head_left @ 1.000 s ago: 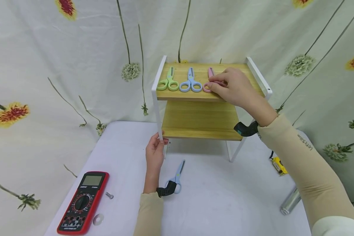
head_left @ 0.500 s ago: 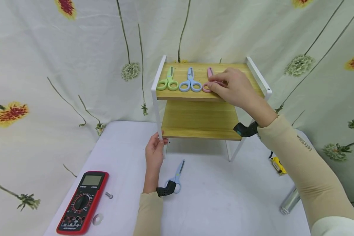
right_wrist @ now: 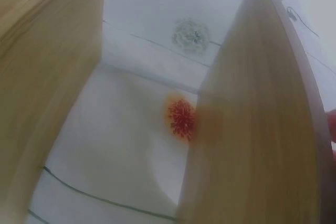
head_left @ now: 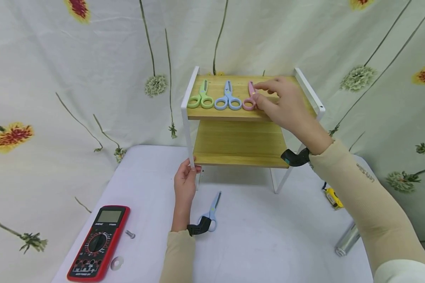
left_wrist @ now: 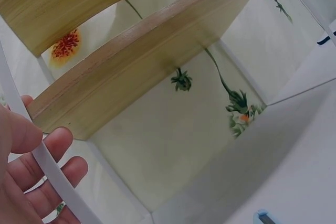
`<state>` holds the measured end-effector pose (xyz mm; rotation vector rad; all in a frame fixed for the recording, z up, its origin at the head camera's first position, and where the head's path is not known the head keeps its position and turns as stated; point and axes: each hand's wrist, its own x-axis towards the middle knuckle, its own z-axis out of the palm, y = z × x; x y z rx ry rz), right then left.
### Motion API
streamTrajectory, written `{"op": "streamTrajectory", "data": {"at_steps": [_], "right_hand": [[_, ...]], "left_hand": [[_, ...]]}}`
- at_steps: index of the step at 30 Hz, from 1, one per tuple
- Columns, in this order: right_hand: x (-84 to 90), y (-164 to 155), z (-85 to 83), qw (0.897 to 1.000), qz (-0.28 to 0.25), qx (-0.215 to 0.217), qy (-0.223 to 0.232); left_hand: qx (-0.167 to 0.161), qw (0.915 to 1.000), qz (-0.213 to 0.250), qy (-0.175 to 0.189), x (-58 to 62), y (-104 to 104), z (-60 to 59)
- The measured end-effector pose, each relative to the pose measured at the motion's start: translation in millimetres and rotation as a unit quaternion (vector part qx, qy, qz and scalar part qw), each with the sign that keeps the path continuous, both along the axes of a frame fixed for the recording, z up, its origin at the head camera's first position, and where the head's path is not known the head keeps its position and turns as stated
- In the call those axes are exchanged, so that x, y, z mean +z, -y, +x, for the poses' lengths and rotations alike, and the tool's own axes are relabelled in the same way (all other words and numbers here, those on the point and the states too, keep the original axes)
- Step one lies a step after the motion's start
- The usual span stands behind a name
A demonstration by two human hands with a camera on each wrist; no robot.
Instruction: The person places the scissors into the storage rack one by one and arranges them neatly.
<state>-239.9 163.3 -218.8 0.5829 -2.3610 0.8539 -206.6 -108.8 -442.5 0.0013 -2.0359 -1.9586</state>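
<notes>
A two-tier wooden rack point(head_left: 220, 114) with a white frame stands on the white table point(head_left: 262, 243). On its top board lie green scissors point(head_left: 201, 99), blue scissors point(head_left: 228, 100) and pink scissors point(head_left: 249, 100) side by side. My right hand point(head_left: 260, 93) hovers at the pink pair with fingers straightened; the thumb tip is beside its handle and I cannot tell if it touches. My left hand point(head_left: 193, 168) grips the rack's front left white leg point(left_wrist: 58, 182), fingers point(left_wrist: 50, 153) curled round it. The right wrist view shows only blurred shelf boards point(right_wrist: 257, 129).
A second blue pair of scissors point(head_left: 212, 211) lies on the table by my left wrist. A red multimeter point(head_left: 99, 241), a screw point(head_left: 130, 234) and a washer point(head_left: 117, 263) sit front left. A yellow tape measure point(head_left: 334, 197) and a silver cylinder point(head_left: 347, 241) lie at the right. The lower shelf point(head_left: 239, 143) is bare.
My right hand has let go of the pink scissors' handle; its fingers straightened and lifted slightly. The left hand has kept its grip on the leg.
</notes>
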Motion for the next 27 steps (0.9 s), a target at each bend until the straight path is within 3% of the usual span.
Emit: {"op": "streamTrajectory", "data": {"at_steps": [3,6,11,18,23,27], "right_hand": [[-7.2,-1.8,3.9,0.995,-0.040,0.031,-0.085],[-15.5,0.0,9.3,0.980,-0.076,0.067,-0.172],[-35.1,8.9,29.3,0.954,-0.136,0.105,-0.244],[-85.8,22.1,58.4,0.940,-0.137,0.163,-0.267],[-126.8,31.7,68.5,0.940,-0.119,0.197,-0.253],[-157.9,41.6,75.3,0.947,-0.127,0.206,-0.212]], "left_hand": [[-0.002,1.0000,0.002,-0.001,-0.5,0.6,-0.9],[-0.002,1.0000,0.000,-0.001,-0.7,1.3,-1.7],[0.000,1.0000,-0.003,0.006,-0.3,1.8,-0.6],[0.003,1.0000,-0.002,0.000,-1.6,0.9,-2.3],[0.002,0.9998,0.003,-0.017,-0.4,0.6,-2.9],[0.008,0.9998,0.001,-0.018,-0.3,-0.2,-1.7]]}}
